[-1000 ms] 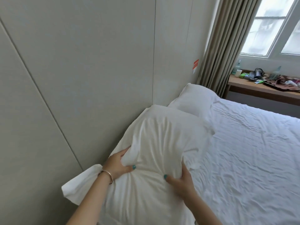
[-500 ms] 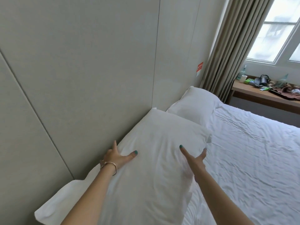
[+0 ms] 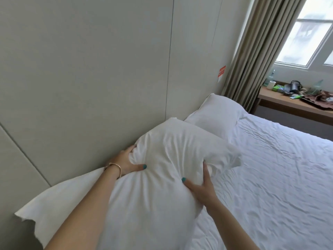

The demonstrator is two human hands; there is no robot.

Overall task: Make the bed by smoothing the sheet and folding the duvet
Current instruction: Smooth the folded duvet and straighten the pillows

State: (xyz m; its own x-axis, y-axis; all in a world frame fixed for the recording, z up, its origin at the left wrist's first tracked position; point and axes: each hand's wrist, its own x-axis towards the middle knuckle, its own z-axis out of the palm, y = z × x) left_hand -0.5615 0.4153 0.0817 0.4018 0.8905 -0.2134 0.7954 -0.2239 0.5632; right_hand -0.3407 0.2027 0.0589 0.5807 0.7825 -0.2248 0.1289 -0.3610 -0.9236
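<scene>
Half a sec ago: both palms flat, fingers spread on near pillow [image 3: 162, 177] lying flat at head edge of bed. Now bunched and lifted again, far end raised off sheet [image 3: 270, 177], leaning toward wall. Means pillow fluffing ongoing; sheet smoothing and duvet fold not yet started, no duvet in view.

Grip: left hand [image 3: 126, 164] clamped on wall-side edge, fabric gathered betw thumb and fingers. Right hand [image 3: 201, 188] pinching bed-side edge. Both grips closed on pillow. Second pillow [image 3: 218, 114] flat at head edge, nearer window corner.
</scene>
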